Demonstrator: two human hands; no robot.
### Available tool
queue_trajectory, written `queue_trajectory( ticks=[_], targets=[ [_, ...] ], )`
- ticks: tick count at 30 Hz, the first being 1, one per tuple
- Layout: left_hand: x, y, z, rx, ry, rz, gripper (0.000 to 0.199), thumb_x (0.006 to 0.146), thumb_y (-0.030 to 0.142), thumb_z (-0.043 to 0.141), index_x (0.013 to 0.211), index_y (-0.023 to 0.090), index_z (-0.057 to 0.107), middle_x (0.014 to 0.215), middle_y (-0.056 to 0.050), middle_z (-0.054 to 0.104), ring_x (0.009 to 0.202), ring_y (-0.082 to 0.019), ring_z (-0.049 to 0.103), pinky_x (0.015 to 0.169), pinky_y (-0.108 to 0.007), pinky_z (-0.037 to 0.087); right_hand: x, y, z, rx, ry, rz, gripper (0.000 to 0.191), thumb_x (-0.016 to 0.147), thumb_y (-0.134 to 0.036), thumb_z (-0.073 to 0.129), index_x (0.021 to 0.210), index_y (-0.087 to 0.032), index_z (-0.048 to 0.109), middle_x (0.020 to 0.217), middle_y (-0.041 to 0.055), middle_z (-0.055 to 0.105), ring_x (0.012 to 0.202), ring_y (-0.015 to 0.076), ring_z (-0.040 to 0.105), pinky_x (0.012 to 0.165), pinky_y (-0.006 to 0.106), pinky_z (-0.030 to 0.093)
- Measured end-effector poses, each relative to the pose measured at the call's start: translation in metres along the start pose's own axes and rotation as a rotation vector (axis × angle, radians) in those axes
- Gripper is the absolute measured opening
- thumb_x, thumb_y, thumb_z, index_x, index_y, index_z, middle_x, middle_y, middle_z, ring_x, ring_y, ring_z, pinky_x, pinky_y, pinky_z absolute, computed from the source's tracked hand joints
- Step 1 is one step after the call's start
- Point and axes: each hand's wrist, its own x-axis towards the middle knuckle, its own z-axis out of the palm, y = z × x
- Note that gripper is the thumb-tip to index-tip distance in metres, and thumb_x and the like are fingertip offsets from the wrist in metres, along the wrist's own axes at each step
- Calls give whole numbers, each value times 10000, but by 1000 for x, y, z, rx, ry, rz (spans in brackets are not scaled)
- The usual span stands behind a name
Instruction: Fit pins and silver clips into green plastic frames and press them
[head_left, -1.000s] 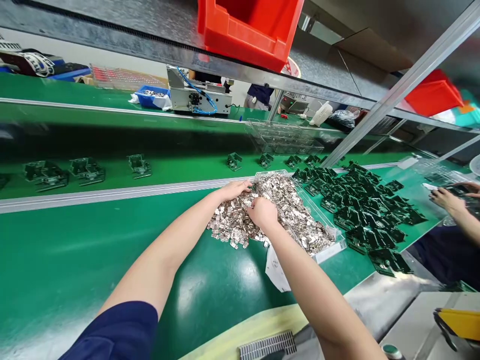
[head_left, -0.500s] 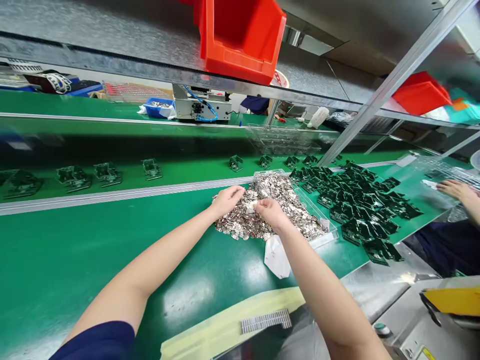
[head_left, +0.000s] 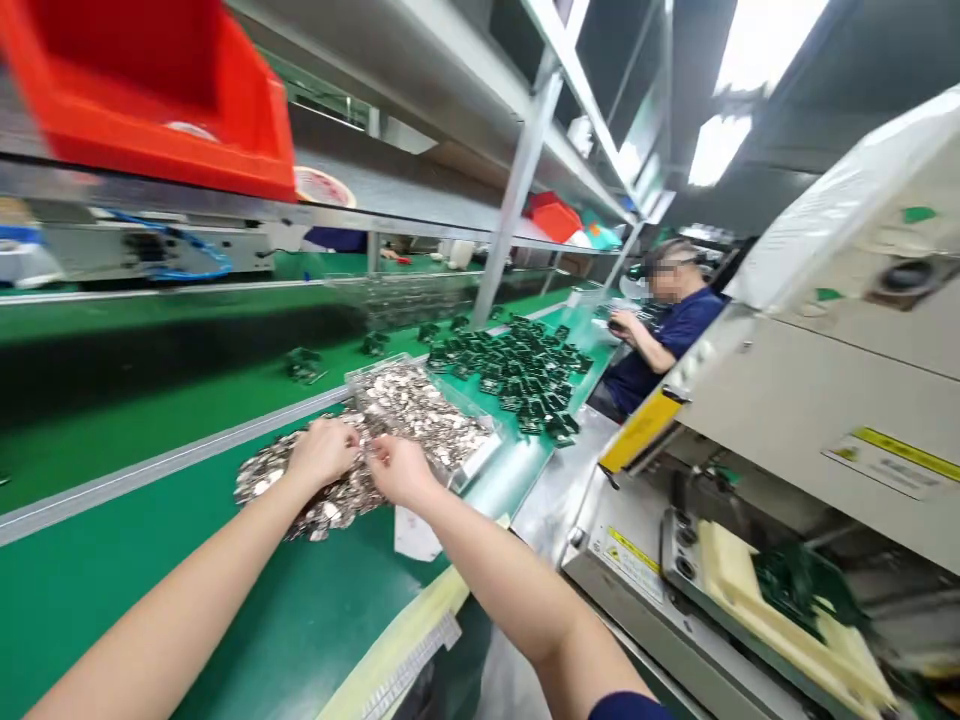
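Observation:
My left hand (head_left: 326,452) is over a heap of small shiny metal pieces (head_left: 330,515), its fingers curled and pinched together. Close beside it, my right hand (head_left: 403,470) pinches thumb against fingers, the fingertips of both hands nearly meeting. Whatever lies between the fingertips is too small and blurred to make out. Behind my hands, a clear plastic tray (head_left: 480,458) is tilted among the pieces and filled with more of them. Under my right wrist a white paper piece (head_left: 415,537) lies on the green table (head_left: 247,620).
Many green circuit boards (head_left: 517,370) are piled beyond the tray. Single boards stand along the green belt (head_left: 172,415). A red bin (head_left: 172,120) sits on the shelf overhead. A co-worker (head_left: 667,320) sits farther right, behind a large machine (head_left: 847,400). A strip of metal parts (head_left: 412,665) lies near the front edge.
The view has swung to the right, bringing the machine and the co-worker into sight. My hands have come closer together over the heap, both still pinching.

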Motion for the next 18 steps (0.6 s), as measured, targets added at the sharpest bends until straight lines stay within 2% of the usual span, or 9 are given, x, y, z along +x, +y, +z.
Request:
queue_trajectory(
  ticks=[5,7,10,13,16,18],
  targets=[
    [5,2,7,91,-40,-3,293,769,341,500,910,202,716,1108,-171,660,1128,-401,533,880,-531,461,-33,16,-19,85,-4,-16,226,829,-212,634,1043,-210,708,868,10,724,757,171,669,703,237,510],
    [5,5,7,119,-48,-23,273,746,346,534,887,192,711,1117,-186,655,1140,-415,527,879,-540,458,-53,21,-27,130,13,-36,198,825,-210,644,1010,-198,712,871,16,717,762,167,664,703,234,508],
    [7,10,6,125,-59,-29,162,731,276,546,750,195,686,1005,-173,693,1096,-410,564,847,-510,476,-80,28,-37,186,62,-52,150,816,-206,655,952,-195,717,866,17,709,757,159,659,681,224,507],
    [10,17,3,87,-63,-30,105,734,201,558,736,175,661,889,-174,703,996,-402,617,800,-488,489,-103,35,-45,234,109,-47,141,823,-205,632,935,-197,717,858,18,706,733,151,653,629,218,502],
    [9,21,-3,15,-68,-49,83,763,135,580,801,128,654,879,-179,688,938,-359,640,802,-475,490,-125,41,-54,295,124,-39,157,835,-212,588,929,-185,711,863,38,697,764,168,645,624,239,493],
    [11,19,-6,-52,-61,-70,86,818,164,602,872,119,651,932,-137,678,968,-289,634,851,-445,492,-137,47,-57,348,120,-35,184,852,-242,557,950,-173,697,915,64,689,820,190,637,651,268,491]
  ],
)
